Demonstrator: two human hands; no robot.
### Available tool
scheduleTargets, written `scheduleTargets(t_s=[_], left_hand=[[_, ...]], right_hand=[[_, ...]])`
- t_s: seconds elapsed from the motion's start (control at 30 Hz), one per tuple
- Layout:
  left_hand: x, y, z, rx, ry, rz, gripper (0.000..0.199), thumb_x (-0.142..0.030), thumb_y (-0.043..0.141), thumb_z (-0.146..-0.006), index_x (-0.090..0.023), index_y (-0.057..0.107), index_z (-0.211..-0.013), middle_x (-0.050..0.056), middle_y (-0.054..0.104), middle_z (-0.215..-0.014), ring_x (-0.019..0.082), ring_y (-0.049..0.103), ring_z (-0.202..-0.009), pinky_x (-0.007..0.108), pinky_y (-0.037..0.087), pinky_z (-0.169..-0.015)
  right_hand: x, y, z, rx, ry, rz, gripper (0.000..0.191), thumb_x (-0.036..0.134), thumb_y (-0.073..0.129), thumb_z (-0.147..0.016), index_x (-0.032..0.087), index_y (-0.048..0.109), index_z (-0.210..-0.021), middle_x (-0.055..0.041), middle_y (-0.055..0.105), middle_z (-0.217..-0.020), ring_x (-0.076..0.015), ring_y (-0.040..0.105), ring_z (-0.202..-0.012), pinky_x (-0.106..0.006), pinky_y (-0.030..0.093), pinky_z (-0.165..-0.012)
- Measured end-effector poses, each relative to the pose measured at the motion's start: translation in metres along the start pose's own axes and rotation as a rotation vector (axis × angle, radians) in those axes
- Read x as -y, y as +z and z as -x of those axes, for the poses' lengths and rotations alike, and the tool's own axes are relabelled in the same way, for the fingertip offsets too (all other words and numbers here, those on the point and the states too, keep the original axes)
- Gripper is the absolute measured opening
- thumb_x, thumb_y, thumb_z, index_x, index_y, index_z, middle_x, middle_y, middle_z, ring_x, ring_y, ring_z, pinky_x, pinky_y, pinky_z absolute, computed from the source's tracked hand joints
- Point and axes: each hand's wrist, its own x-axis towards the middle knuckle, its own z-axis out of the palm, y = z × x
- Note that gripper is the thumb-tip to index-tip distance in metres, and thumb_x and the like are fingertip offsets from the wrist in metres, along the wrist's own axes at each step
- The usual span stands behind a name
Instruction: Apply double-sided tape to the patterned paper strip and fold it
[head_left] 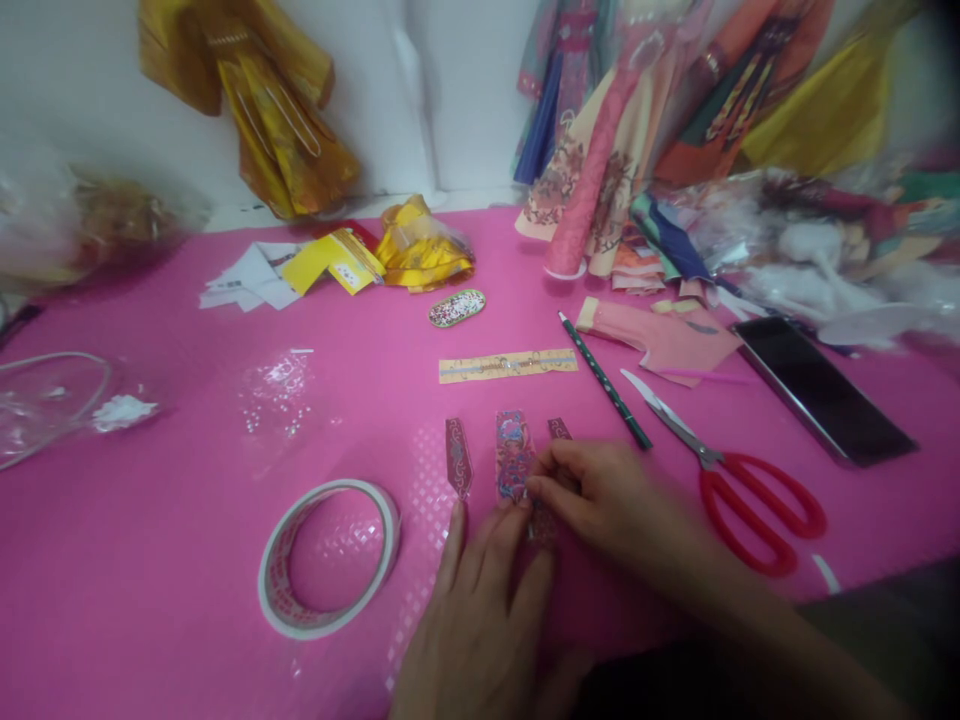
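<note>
Two bare hands work low in the head view, over a pink counter (pixel 172 560). The left hand (pixel 480 610) lies palm down, its grip spread, with one fingertip at the lower point of a dark red pointed piece (pixel 459 455) and others by the bottom end of a patterned strip (pixel 514 445). That strip lies flat on the counter, upright as seen, between the pointed piece and a second dark red piece (pixel 559 429), which the right hand (pixel 604 490) partly covers. At the strip's lower right edge, the thumb and forefinger of the right grip are bent close together; whether they pinch anything, I cannot tell.

Beyond the three pieces lies a beige band (pixel 507 366) set crosswise, with a glittery oval case (pixel 457 308) behind it. A roll of tape (pixel 276 570) rests on its side left of the hands. To the right lie a dark green pencil (pixel 604 378), red-handled scissors (pixel 750 505) with blades slightly parted, and a black phone (pixel 829 390). Along the back, a golden garment (pixel 281 115) stands on the left and a floral gown (pixel 581 180) on the right, both blurred.
</note>
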Motion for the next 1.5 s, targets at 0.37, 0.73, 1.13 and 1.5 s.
scheduleTargets(t_s=[0.37,0.73,1.13,1.5], left_hand=[[-0.0002,0.0012,0.0013,0.025,-0.014,0.010,0.061,-0.040,0.068,-0.087,-0.008,0.049,-0.135,0.029,0.054,-0.142,0.045,0.051,-0.134,0.070,0.047,-0.102],[-0.0017,-0.0020,-0.0011,0.029,-0.012,0.015,0.058,-0.036,0.068,-0.087,-0.006,0.048,-0.133,0.031,0.052,-0.143,0.046,0.050,-0.134,0.073,0.047,-0.101],[-0.0028,-0.0022,-0.0013,0.057,-0.020,-0.001,0.060,-0.037,0.067,-0.087,-0.006,0.050,-0.134,0.032,0.055,-0.142,0.047,0.051,-0.134,0.074,0.047,-0.099],[-0.0029,-0.0027,-0.0013,0.053,-0.025,0.002,0.055,-0.039,0.068,-0.085,-0.010,0.053,-0.130,0.029,0.058,-0.139,0.045,0.055,-0.131,0.070,0.051,-0.099]], right_hand=[[0.0000,-0.0009,0.0000,0.010,-0.017,-0.008,0.020,0.014,0.059,-0.090,0.019,0.059,-0.072,-0.0001,0.068,-0.070,-0.0144,0.060,-0.063,-0.025,0.037,-0.056],[0.0010,-0.0016,0.0003,0.016,-0.003,-0.001,0.022,0.015,0.059,-0.091,0.020,0.057,-0.070,0.0003,0.068,-0.069,-0.0143,0.060,-0.061,-0.025,0.035,-0.054],[0.0040,-0.0009,0.0010,-0.002,0.005,0.022,0.023,0.013,0.060,-0.092,0.020,0.056,-0.070,0.0021,0.064,-0.065,-0.0128,0.056,-0.057,-0.024,0.034,-0.053],[0.0023,-0.0026,-0.0007,0.018,0.007,-0.037,0.024,0.021,0.055,-0.096,0.020,0.060,-0.073,0.0000,0.070,-0.073,-0.0160,0.063,-0.067,-0.027,0.038,-0.059]])
